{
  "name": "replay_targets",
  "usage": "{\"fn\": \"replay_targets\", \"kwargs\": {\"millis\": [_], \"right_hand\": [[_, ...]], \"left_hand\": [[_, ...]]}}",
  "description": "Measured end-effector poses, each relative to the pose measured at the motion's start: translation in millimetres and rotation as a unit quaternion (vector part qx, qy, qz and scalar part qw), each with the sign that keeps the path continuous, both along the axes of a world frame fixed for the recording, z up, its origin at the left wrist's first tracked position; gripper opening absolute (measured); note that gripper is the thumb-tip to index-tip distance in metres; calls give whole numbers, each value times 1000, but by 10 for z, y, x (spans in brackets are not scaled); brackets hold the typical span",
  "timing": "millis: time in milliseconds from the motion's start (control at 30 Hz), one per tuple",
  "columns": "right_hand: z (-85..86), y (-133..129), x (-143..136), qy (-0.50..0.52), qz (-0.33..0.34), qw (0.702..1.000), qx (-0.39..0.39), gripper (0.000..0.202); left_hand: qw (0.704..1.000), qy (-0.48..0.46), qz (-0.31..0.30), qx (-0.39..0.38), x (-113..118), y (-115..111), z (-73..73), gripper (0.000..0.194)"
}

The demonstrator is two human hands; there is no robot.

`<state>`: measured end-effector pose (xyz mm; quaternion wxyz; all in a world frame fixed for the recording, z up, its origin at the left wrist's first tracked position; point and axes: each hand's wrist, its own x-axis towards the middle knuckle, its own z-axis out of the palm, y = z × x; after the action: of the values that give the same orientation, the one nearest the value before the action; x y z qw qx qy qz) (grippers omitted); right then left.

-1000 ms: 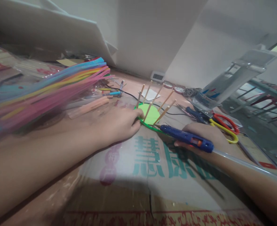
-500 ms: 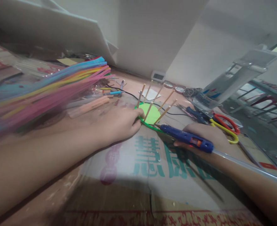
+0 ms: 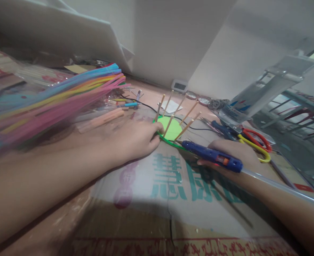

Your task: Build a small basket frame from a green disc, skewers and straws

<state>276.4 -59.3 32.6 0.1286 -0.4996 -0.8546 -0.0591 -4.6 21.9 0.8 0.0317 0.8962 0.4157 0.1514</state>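
Note:
A bright green disc [image 3: 174,127] lies on the printed cardboard, with several thin wooden sticks [image 3: 168,126] standing up around its rim. A green pipe cleaner [image 3: 170,142] runs along the near edge of the disc. My left hand [image 3: 143,138] pinches this pipe cleaner at the disc's left side, thumb and finger closed. In my right hand [image 3: 231,151] is a blue glue gun [image 3: 212,154], its nozzle close to the disc's near right edge by a stick's foot. A clear glue stick [image 3: 279,186] juts from the gun's back. The gun hides part of my right fingers.
A bundle of coloured pipe cleaners [image 3: 66,103] lies at the left. Red and yellow handled scissors [image 3: 255,142] and a clear plastic bottle [image 3: 253,94] are at the right. Behind the disc are a black cord [image 3: 143,103], a small white digital display [image 3: 179,85] and tape rolls [image 3: 203,100].
Almost nothing differs. Both hands, the glue gun and the disc keep their places, with only a very slight shift of the gun.

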Motion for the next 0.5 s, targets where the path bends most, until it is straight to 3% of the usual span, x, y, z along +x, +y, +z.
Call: {"fn": "replay_targets", "kwargs": {"millis": [500], "right_hand": [[-15, 16, 5, -3, 6, 1000, 21, 41]], "left_hand": [[1000, 4, 6, -1, 7, 0, -14, 29]]}}
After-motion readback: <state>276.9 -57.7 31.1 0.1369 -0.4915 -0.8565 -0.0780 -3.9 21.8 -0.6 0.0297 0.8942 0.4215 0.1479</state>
